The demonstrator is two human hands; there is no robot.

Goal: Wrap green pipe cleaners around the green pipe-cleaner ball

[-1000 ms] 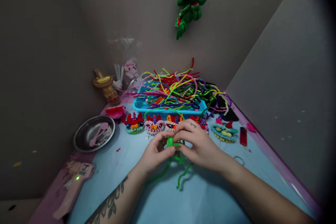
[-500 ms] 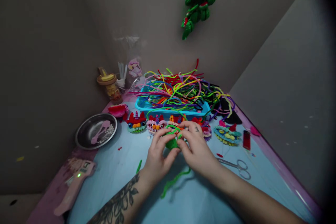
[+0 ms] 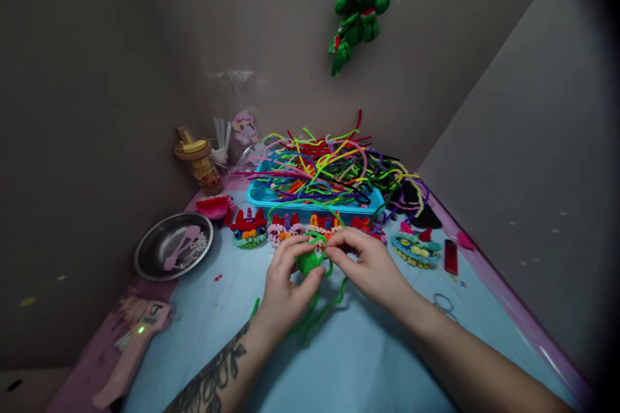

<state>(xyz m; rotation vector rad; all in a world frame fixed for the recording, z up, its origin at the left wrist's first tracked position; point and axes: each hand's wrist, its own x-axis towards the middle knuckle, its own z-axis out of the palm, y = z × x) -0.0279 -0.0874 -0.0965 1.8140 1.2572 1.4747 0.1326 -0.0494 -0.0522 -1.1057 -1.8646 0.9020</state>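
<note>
Between my hands, above the blue table cover, is a green fuzzy pipe-cleaner piece (image 3: pixel 309 262) with loose strands trailing below it. My left hand (image 3: pixel 290 281) is closed around its left side, thumb below and fingers on top. At its upper right edge, the thumb and forefinger of my right hand (image 3: pixel 365 264) pinch together, seemingly on a green strand; the fingertips partly hide it. Just behind my hands stands a row of finished colourful pipe-cleaner faces, among them a red and teal one (image 3: pixel 249 230) at the left and a teal and yellow one (image 3: pixel 416 248) at the right.
A blue tray (image 3: pixel 314 208) heaped with pipe cleaners stands at the back. A metal bowl (image 3: pixel 145 264) with beads and a pink glue gun (image 3: pixel 130 355) lie to the left. Scissors (image 3: pixel 443 301) are partly behind my right forearm; a red lighter (image 3: pixel 451 258) is farther right.
My right hand has turned and drawn its fingertips into a pinch at the green piece's edge. The trailing green strands have shifted. The whole view has moved slightly.
</note>
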